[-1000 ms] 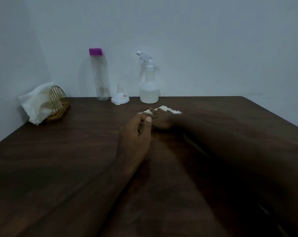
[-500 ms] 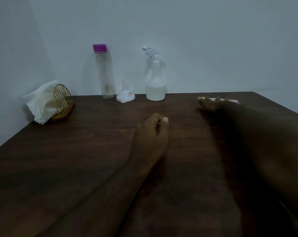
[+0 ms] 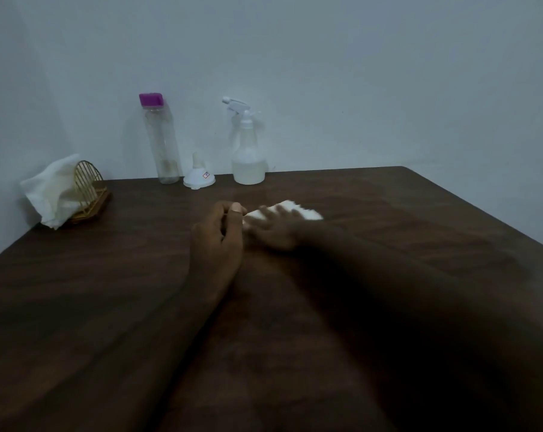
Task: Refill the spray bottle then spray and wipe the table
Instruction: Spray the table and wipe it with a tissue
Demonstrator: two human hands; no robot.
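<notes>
One dark wooden bench (image 3: 108,291) fills most of the view and runs back to a pale wall (image 3: 357,73). Both bare forearms reach across it from the near edge. The right hand (image 3: 276,230) lies palm down near the middle of the bench, blurred, its fingers (image 3: 282,210) spread flat and pressing on a white paper napkin (image 3: 307,213) that shows beyond and to the right of them. The left hand (image 3: 215,244) rests on its side just beside the right hand, touching or nearly so; its fingers (image 3: 223,224) are loosely curled with the thumb laid on top, grasping nothing.

At the far left edge a bunch of white napkins (image 3: 50,191) sits in a gold wire holder (image 3: 87,190). Against the wall stands a tall clear bottle (image 3: 162,141) with a purple cap, upright. To its right, well beyond the hands, stands the spray bottle (image 3: 248,157), upright, its white trigger head on and clear liquid filling its lower part. Between the two bottles a small white funnel (image 3: 199,177) sits mouth down, spout up.
</notes>
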